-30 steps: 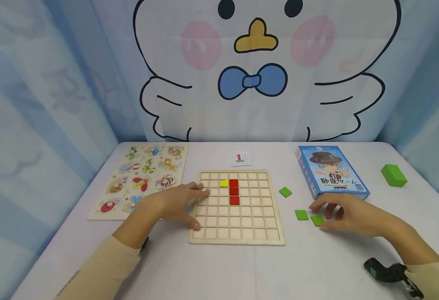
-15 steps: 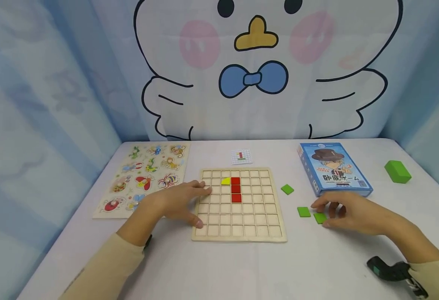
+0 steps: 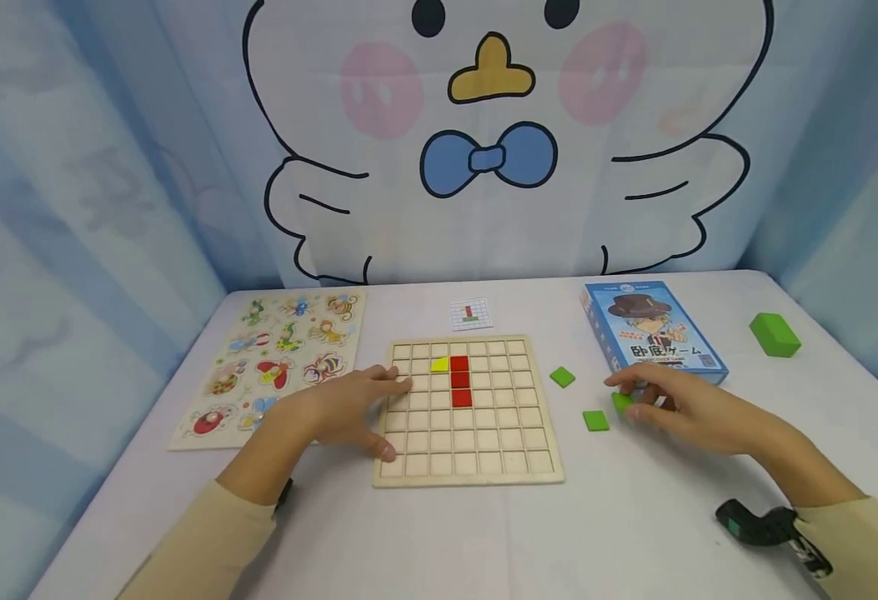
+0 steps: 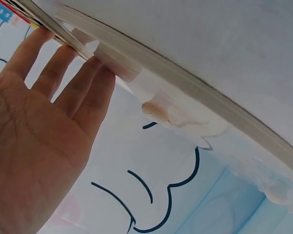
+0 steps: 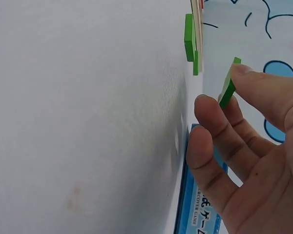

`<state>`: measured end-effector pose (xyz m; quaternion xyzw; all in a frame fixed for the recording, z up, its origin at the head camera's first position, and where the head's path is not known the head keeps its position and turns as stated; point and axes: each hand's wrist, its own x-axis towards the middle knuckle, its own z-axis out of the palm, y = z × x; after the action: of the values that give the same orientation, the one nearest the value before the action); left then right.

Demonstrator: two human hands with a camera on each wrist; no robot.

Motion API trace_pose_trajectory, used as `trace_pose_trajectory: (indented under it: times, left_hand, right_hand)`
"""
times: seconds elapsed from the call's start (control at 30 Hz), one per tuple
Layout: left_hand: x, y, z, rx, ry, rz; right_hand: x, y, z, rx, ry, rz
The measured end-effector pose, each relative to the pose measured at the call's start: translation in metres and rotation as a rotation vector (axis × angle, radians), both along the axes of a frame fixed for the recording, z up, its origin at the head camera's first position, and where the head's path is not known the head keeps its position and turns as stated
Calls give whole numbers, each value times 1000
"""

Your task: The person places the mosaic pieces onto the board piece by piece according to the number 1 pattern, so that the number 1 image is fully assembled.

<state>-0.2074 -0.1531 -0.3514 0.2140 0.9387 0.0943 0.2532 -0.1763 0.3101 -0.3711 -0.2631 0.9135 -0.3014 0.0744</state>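
My right hand (image 3: 697,410) pinches a small green square tile (image 5: 229,85) between thumb and fingertips, and in the right wrist view the tile is held up off the white table. Left of it lies a second green tile (image 3: 595,421), with a third green tile (image 3: 562,377) farther back. My left hand (image 3: 344,408) rests at the left edge of a wooden grid board (image 3: 494,463), its fingers spread along that edge and straight in the left wrist view. On the board, a column of red tiles (image 3: 460,380) stands beside a yellow tile (image 3: 440,365).
A small pattern card (image 3: 472,315) lies behind the board. To the left is a board of insect pictures (image 3: 273,367). A blue game box (image 3: 652,325) sits behind my right hand, and a green block (image 3: 775,335) is at the far right.
My right hand has lifted the nearest green tile from the table and moved slightly back. The left hand keeps its place on the board; the head view has shifted a little.
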Motion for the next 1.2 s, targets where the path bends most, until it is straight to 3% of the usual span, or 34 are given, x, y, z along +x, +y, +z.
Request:
trace_pose_trajectory:
  times: [0.3,0.57,0.77,1.2]
  left_hand:
    - [0,-4,-1,18,15,-20]
    - [0,1,2,-2,33,-19]
    - [1,-5,4,-10,25,2]
    - [-2,-3,-2,18,14,-6]
  right_hand:
    - [-5,-11,3,-34,1,0]
    - [-12,-21,11,-70,81,54]
    - [-21,-46,14,-105,53,82]
    - [-32,-82,18,-136,46,173]
